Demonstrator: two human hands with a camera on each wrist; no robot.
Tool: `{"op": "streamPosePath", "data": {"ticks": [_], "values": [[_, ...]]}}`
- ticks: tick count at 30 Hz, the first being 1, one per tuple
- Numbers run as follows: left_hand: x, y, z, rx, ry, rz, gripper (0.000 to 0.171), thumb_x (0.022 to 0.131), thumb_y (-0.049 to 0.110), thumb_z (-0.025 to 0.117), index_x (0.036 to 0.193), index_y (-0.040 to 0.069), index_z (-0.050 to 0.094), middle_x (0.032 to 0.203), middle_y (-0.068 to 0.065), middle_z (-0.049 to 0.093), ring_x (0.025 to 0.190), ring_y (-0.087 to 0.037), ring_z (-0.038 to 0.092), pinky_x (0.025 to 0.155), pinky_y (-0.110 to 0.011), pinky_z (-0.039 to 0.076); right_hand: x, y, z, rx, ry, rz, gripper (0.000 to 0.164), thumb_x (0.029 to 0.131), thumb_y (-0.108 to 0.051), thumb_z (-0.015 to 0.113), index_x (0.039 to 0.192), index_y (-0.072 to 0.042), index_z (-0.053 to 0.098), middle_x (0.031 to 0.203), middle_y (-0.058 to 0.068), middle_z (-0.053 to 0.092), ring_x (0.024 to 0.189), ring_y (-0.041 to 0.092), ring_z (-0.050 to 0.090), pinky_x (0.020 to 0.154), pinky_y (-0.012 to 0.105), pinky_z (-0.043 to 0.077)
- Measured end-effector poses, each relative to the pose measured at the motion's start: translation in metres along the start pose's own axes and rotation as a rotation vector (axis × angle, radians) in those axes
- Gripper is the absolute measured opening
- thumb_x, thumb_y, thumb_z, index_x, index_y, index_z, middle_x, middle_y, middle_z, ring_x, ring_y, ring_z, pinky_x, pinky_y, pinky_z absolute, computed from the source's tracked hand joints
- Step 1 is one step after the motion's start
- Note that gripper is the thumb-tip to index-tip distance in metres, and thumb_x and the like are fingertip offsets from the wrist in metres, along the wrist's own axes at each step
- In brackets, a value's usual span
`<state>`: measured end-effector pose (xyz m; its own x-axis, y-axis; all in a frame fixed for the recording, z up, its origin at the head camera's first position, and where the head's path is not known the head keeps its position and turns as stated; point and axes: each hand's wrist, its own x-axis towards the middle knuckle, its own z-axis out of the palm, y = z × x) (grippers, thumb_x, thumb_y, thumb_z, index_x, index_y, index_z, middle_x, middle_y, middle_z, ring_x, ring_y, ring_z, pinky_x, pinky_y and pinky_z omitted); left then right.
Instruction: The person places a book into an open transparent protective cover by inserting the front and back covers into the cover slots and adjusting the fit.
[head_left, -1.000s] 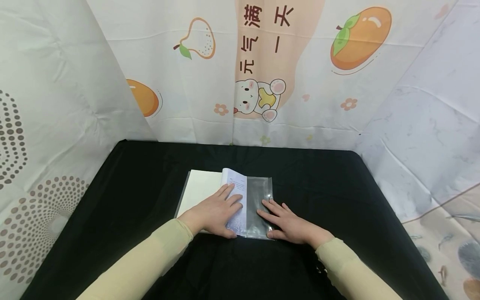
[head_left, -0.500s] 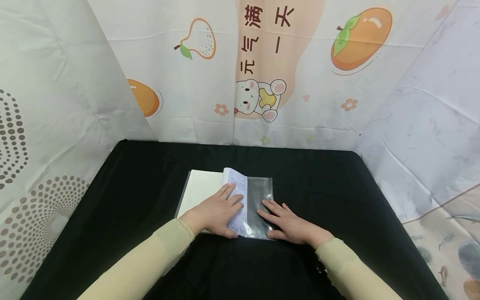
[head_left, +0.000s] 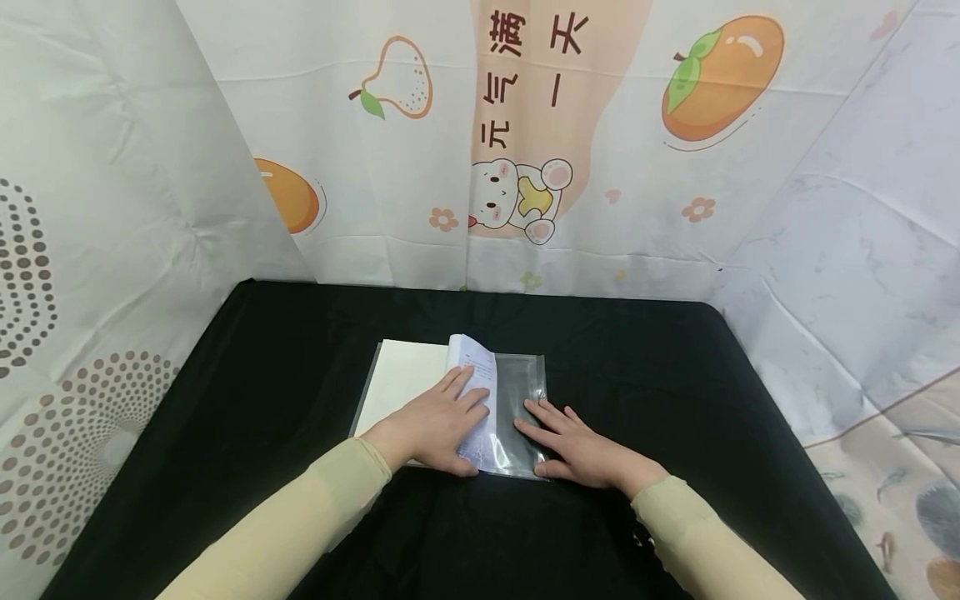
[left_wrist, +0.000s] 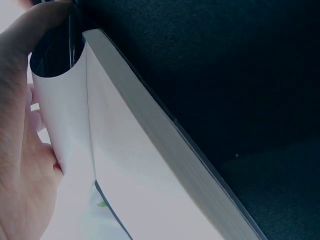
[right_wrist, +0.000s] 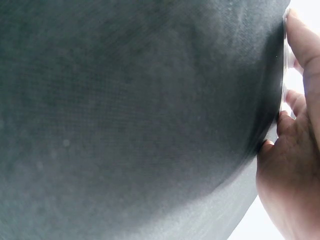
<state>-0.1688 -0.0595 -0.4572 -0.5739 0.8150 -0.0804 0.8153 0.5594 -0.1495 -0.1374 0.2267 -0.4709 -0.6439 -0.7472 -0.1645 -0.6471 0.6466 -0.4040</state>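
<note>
A thick book (head_left: 401,379) lies on the black cloth, opened at a blank cream page. Its pale blue printed cover (head_left: 474,357) curves up and over to the right, leaving a hollow roll that shows in the left wrist view. Across this cover my left hand (head_left: 441,421) lies with fingers spread, pressing on it. A clear plastic book cover (head_left: 516,375) extends beyond the printed cover's right edge. On that plastic rests my right hand (head_left: 576,450), its fingers extended near the right edge. The left wrist view shows the book's page block (left_wrist: 150,120) from the side.
Black cloth (head_left: 637,367) covers the table. White printed curtains (head_left: 360,208) hang behind it and along both sides.
My left hand has slid very slightly to the right, and the curved printed cover has shifted right with it over the plastic. The right hand stays in place.
</note>
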Motion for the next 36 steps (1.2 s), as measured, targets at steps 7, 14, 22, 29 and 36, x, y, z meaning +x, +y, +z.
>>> {"op": "streamPosePath", "data": {"ticks": [7,14,22,29,36], "values": [[0.0000,0.0015,-0.0042,0.000,0.012,0.013,0.083,0.077,0.077,0.052,0.131,0.015,0.050,0.148,-0.009,0.039,0.141,-0.041,0.015,0.117,-0.051,0.012,0.0000,-0.0011,-0.0012,0.006,-0.009,0.004,0.065,0.098,-0.040,0.054,0.153,-0.020,0.024,0.160,0.014,0.007,0.144,0.035,0.005,0.110,0.066,0.013],[0.0009,0.0027,-0.0076,0.003,0.012,0.017,0.082,0.077,0.076,0.053,0.131,0.015,0.051,0.148,-0.010,0.039,0.141,-0.042,0.015,0.116,-0.051,0.013,-0.0003,-0.0005,-0.0012,0.005,-0.013,0.009,0.065,0.098,-0.041,0.053,0.153,-0.020,0.024,0.160,0.014,0.007,0.144,0.034,0.004,0.110,0.067,0.013],[0.0021,0.0037,-0.0060,0.009,0.000,0.014,0.083,0.077,0.077,0.052,0.133,0.015,0.049,0.149,-0.009,0.037,0.141,-0.041,0.014,0.117,-0.051,0.011,-0.0002,0.0005,-0.0007,0.004,-0.016,0.009,0.066,0.098,-0.041,0.052,0.153,-0.020,0.023,0.160,0.014,0.006,0.144,0.034,0.004,0.110,0.066,0.013],[0.0016,0.0027,-0.0060,0.011,0.006,0.018,0.088,0.077,0.077,0.051,0.140,0.016,0.045,0.152,-0.009,0.033,0.141,-0.042,0.013,0.117,-0.051,0.011,-0.0008,0.0009,-0.0003,-0.001,-0.004,0.003,0.066,0.098,-0.041,0.053,0.153,-0.020,0.024,0.160,0.014,0.007,0.144,0.034,0.004,0.110,0.066,0.013],[-0.0012,-0.0005,-0.0052,-0.041,0.015,0.021,0.088,0.081,0.081,0.041,0.143,0.019,0.045,0.149,-0.006,0.037,0.142,-0.041,0.011,0.117,-0.050,0.011,-0.0014,0.0006,0.0001,-0.001,0.007,-0.016,0.066,0.098,-0.039,0.054,0.153,-0.018,0.024,0.160,0.016,0.008,0.143,0.036,0.006,0.110,0.067,0.013]]}}
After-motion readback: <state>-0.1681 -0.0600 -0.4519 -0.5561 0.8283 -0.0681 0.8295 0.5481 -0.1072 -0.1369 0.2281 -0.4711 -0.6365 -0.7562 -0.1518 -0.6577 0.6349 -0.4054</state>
